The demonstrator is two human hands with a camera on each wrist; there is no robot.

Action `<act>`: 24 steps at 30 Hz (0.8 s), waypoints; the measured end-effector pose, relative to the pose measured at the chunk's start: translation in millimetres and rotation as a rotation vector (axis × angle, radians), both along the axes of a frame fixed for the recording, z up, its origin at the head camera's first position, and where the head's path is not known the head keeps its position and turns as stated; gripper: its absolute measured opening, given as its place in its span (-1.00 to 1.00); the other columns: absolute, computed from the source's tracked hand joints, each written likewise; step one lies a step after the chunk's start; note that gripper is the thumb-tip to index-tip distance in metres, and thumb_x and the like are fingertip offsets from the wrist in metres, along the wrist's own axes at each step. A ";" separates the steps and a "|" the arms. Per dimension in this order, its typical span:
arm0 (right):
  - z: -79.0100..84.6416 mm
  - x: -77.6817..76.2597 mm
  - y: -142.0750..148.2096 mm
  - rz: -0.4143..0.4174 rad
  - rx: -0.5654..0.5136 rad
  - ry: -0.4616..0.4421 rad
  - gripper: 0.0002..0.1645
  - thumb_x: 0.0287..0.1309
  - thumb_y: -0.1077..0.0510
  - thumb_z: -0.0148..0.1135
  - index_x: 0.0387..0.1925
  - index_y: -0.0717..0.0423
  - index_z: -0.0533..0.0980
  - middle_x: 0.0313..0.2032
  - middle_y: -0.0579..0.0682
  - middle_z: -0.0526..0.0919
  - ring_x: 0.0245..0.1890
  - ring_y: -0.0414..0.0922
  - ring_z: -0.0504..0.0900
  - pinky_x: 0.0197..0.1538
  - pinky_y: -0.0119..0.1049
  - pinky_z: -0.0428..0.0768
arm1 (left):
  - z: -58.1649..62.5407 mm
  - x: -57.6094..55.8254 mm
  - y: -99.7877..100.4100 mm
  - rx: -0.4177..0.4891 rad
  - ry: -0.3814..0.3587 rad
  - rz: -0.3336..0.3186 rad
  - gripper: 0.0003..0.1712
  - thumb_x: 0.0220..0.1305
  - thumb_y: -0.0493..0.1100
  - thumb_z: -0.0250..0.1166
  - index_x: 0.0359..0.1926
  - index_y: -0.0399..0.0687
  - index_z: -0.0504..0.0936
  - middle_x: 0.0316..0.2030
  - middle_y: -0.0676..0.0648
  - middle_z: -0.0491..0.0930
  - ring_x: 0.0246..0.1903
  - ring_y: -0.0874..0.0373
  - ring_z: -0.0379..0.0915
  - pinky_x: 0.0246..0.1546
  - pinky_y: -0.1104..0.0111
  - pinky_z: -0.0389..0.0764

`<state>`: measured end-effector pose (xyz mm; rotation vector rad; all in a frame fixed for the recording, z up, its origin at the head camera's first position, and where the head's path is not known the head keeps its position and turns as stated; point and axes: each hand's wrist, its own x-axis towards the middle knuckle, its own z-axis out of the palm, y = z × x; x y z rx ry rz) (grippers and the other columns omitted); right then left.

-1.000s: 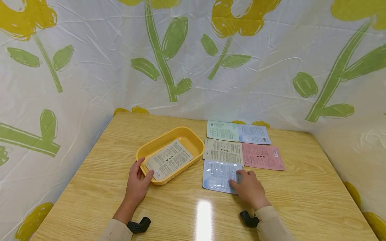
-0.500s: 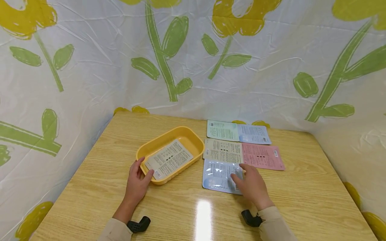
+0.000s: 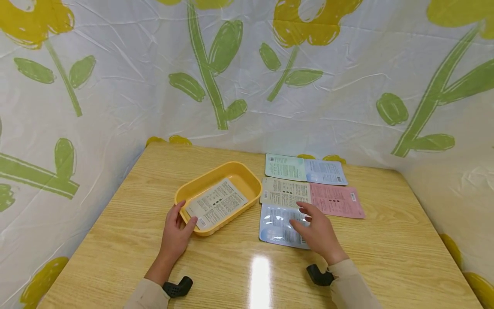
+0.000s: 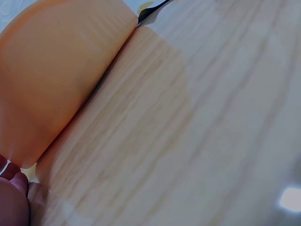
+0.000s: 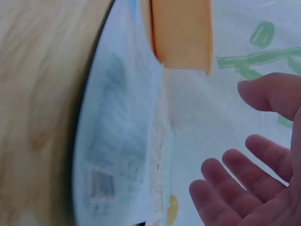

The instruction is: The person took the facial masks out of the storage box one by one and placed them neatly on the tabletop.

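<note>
My left hand (image 3: 176,234) holds the near left corner of a yellow plastic tray (image 3: 247,176), thumb and fingers at its rim. Flat inside it lies a beige sheet mask packet (image 3: 217,204), printed side up. In the left wrist view, fingertips (image 4: 14,181) show against the outside of the tray (image 4: 51,80). My right hand (image 3: 318,231) hovers over the right part of a shiny blue sheet mask packet (image 3: 275,225), fingers apart and holding nothing. The right wrist view shows that hand (image 5: 254,179) spread beside the blue packet (image 5: 117,127), its barcode visible.
Behind the blue packet lie a beige packet (image 3: 283,191) and a pink packet (image 3: 335,201). Farther back are a green packet (image 3: 284,166) and another blue packet (image 3: 326,171). A flower-printed cloth (image 3: 247,120) hangs around the wooden table (image 3: 386,249).
My right hand has come up from the near blue packet's right edge and shifted slightly, its fingers spreading. The left hand, the tray and the packets stay where they were.
</note>
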<state>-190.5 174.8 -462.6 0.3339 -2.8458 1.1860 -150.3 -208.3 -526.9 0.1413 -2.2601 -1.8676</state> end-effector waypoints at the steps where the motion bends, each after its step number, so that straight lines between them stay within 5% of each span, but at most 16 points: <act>1: 1.1 -1.3 -1.8 0.013 -0.008 0.008 -0.31 0.23 0.11 0.40 0.31 0.28 0.40 0.25 0.25 0.47 0.18 0.21 0.51 0.17 0.13 0.53 | 0.2 -0.3 -0.2 -0.002 0.000 0.000 -0.27 0.41 -0.19 0.27 0.48 -0.18 0.17 0.48 -0.25 -0.08 0.47 -0.09 -0.05 0.40 0.19 0.06; 10: 12.6 -19.1 -22.5 0.159 -0.030 0.118 -0.33 0.20 0.13 0.41 0.30 0.22 0.44 0.27 0.16 0.49 0.24 0.15 0.47 0.20 0.14 0.49 | 2.9 -0.8 0.1 -0.007 -0.009 -0.001 -0.26 0.42 -0.20 0.27 0.49 -0.19 0.15 0.49 -0.27 -0.10 0.48 -0.12 -0.06 0.41 0.17 0.06; 24: 36.9 -49.9 -82.0 0.379 -0.020 0.097 -0.39 0.29 0.12 0.35 0.32 0.17 0.46 0.36 0.07 0.43 0.34 0.07 0.39 0.26 0.00 0.46 | -0.3 0.0 -0.4 -0.003 -0.008 -0.005 -0.26 0.41 -0.20 0.27 0.49 -0.19 0.16 0.49 -0.29 -0.11 0.48 -0.13 -0.09 0.41 0.12 0.05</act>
